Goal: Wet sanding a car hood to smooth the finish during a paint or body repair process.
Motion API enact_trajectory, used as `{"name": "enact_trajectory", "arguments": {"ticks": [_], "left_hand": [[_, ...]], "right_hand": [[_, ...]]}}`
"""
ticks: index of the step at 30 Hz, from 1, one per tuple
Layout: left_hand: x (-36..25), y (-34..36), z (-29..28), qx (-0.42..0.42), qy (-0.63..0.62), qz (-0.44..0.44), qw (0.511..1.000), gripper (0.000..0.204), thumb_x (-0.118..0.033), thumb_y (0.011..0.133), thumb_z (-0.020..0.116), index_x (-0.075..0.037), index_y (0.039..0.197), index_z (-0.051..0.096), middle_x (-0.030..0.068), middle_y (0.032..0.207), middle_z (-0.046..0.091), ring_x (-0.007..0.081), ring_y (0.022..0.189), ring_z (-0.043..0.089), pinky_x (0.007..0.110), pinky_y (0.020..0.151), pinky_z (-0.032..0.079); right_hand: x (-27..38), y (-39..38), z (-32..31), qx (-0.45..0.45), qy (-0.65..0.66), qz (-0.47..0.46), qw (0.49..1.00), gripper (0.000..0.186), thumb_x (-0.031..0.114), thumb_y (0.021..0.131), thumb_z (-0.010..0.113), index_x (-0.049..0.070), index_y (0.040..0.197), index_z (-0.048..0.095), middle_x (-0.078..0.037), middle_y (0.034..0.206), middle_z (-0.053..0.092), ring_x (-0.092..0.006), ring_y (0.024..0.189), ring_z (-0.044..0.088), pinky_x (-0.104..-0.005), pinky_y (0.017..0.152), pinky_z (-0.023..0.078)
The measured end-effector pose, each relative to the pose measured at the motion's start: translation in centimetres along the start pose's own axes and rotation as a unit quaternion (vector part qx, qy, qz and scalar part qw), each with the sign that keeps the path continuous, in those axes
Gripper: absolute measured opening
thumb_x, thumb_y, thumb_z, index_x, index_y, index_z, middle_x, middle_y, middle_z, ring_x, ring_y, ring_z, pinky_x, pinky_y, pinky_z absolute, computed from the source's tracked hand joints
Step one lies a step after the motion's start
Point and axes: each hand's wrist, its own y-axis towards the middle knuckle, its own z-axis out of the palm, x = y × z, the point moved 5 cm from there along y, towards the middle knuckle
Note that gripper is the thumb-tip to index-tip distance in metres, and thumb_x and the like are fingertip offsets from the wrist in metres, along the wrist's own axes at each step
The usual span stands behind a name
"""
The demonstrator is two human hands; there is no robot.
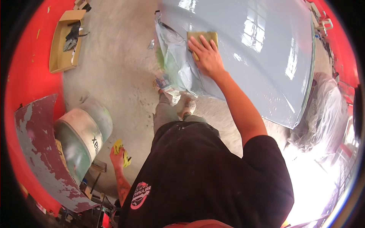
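**Pad flat on the grey panel, near edge in hand**

The right hand was pressed flat, fingers spread, on an olive-yellow abrasive pad, which lay on the glossy grey car panel close to its left edge. No grip was closed on the pad; it was held down under the open palm. Just beside it, crumpled masking film was draped over the panel's edge. The left hand was hung low by the hip, closed on a bunched yellow cloth, well apart from the panel.

By the look of it, little could be counted as done: the wide surface to the right was seen shining and unbroken, with window reflections sharp, so most of the panel appeared untouched. Whether the strip under the pad had been dulled could not be told. A worn red-and-grey fender and a taped drum were stood at the left, a cardboard box on the concrete floor.
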Motion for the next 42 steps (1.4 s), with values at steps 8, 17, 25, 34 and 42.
{"name": "enact_trajectory", "arguments": {"ticks": [8, 17, 25, 34, 42], "left_hand": [[-3.2, -1.3, 1.3, -0.017, 0.015, 0.059, 0.998, 0.027, -0.003, 0.086, 0.066, 0.001, 0.112, 0.062, 0.0024, 0.092, 0.064, 0.0114, 0.080, 0.060, 0.027, 0.072, 0.050], [-1.8, -1.9, -0.5, -0.061, 0.005, 0.047, 0.997, 0.026, -0.006, 0.088, 0.066, 0.000, 0.113, 0.062, 0.0033, 0.094, 0.065, 0.0118, 0.080, 0.059, 0.027, 0.071, 0.049], [3.5, -2.0, -1.2, -0.032, 0.047, -0.015, 0.998, 0.023, -0.009, 0.087, 0.068, -0.001, 0.107, 0.063, 0.0018, 0.086, 0.064, 0.0110, 0.074, 0.058, 0.028, 0.067, 0.048], [5.2, -4.8, -0.6, -0.066, 0.037, -0.035, 0.997, 0.023, -0.013, 0.086, 0.070, 0.000, 0.103, 0.063, 0.0026, 0.083, 0.063, 0.0114, 0.071, 0.057, 0.029, 0.064, 0.048], [0.4, -0.6, 0.5, 0.016, 0.062, 0.010, 0.998, 0.021, -0.011, 0.086, 0.069, 0.000, 0.103, 0.063, 0.0028, 0.085, 0.065, 0.0120, 0.072, 0.058, 0.028, 0.064, 0.048]], "right_hand": [[-0.4, -7.1, -0.7, 0.038, 0.010, -0.009, 0.999, 0.069, 0.018, 0.082, 0.065, 0.021, 0.147, 0.041, 0.004, 0.155, 0.036, -0.0254, 0.145, 0.029, -0.0494, 0.116, 0.027], [-1.5, -2.6, -1.4, 0.102, -0.037, -0.140, 0.984, 0.070, 0.019, 0.084, 0.062, 0.020, 0.149, 0.039, 0.003, 0.157, 0.033, -0.0248, 0.145, 0.027, -0.0488, 0.117, 0.026], [-3.2, 0.6, -1.6, 0.133, -0.039, -0.210, 0.968, 0.075, 0.022, 0.082, 0.065, 0.022, 0.151, 0.036, 0.004, 0.158, 0.031, -0.0253, 0.146, 0.027, -0.0485, 0.118, 0.024], [-1.7, -8.9, -1.6, 0.166, -0.011, -0.177, 0.970, 0.076, 0.022, 0.083, 0.064, 0.023, 0.152, 0.033, 0.004, 0.159, 0.029, -0.0251, 0.147, 0.024, -0.0477, 0.119, 0.023], [-0.2, -6.3, -0.6, 0.078, -0.030, -0.034, 0.996, 0.071, 0.027, 0.088, 0.059, 0.020, 0.153, 0.031, 0.002, 0.161, 0.025, -0.0265, 0.148, 0.020, -0.0499, 0.120, 0.019]]}}
